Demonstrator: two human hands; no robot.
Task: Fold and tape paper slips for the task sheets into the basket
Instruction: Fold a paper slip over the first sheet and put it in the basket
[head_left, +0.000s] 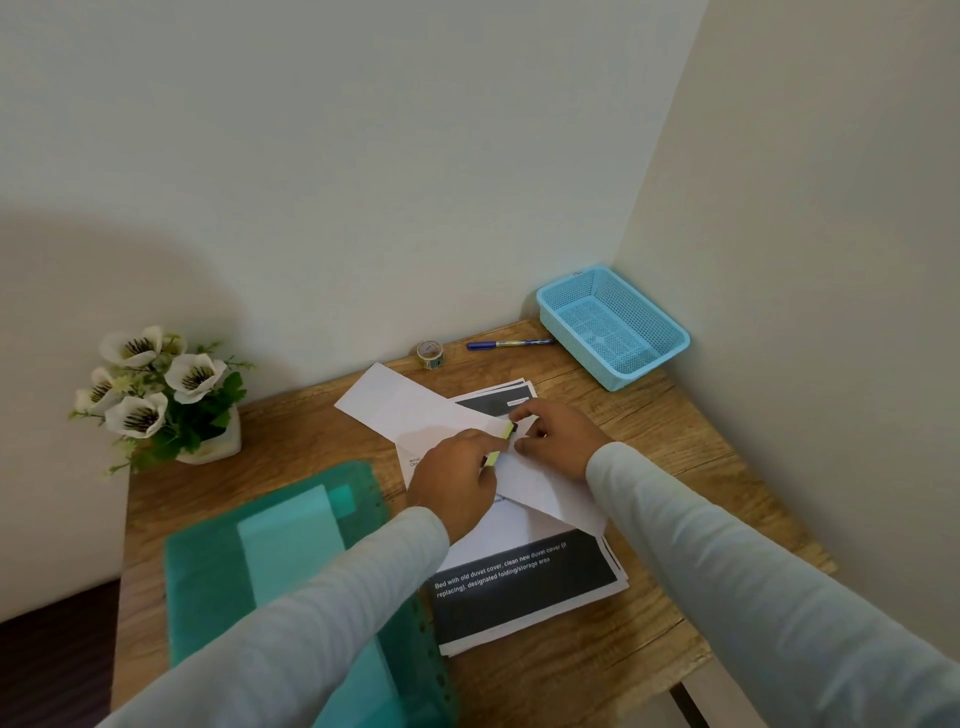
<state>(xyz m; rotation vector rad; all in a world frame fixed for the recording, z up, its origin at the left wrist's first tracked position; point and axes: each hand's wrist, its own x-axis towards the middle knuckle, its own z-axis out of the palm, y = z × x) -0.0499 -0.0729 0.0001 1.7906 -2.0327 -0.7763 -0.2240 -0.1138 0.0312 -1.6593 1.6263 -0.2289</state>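
A long white paper slip (410, 408) lies slantwise over a stack of printed task sheets (524, 582) on the wooden desk. My left hand (457, 483) grips a yellow-green highlighter (500, 441) over the slip. My right hand (558, 436) has its fingers curled at the highlighter's dark tip, pinching it, with the slip's right part under it. A light blue mesh basket (613, 325) stands in the far right corner, apart from both hands, with nothing in it. A small roll of tape (429, 354) stands near the wall.
A blue pen (509, 343) lies between the tape and the basket. A green plastic folder (291, 561) lies at the near left, under my left sleeve. A pot of white artificial flowers (161, 400) stands at the far left. Walls close off the back and right.
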